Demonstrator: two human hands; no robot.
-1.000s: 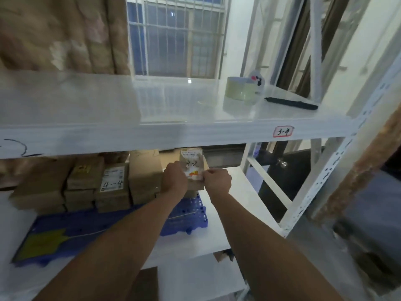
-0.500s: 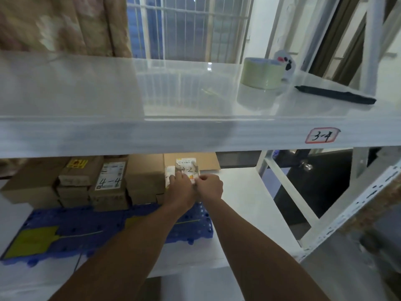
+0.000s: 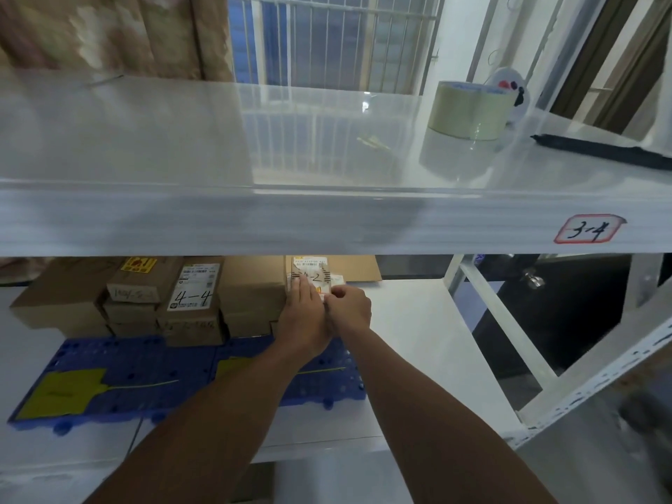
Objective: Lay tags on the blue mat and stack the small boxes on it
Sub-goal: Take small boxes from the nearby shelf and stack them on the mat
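A blue mat point(image 3: 152, 361) lies on the lower white shelf. Two yellow tags rest on it, one point(image 3: 62, 392) at the left and one point(image 3: 236, 369) partly under my left forearm. Several small brown boxes point(image 3: 189, 303) are stacked along the mat's back. My left hand point(image 3: 303, 314) and my right hand point(image 3: 349, 309) both grip a small box point(image 3: 312, 274) with a white label marked "4-2". It sits at the right end of the row, against a taller box point(image 3: 251, 285).
The upper shelf's white front edge point(image 3: 327, 223) crosses the view just above my hands, tagged "3-4" point(image 3: 589, 230). A tape roll point(image 3: 467, 110) and a black pen point(image 3: 600, 150) lie on top. White frame struts point(image 3: 509, 329) stand at the right.
The labelled box has gone down and back from a raised, tilted hold into the row of boxes. Both hands moved in with it.
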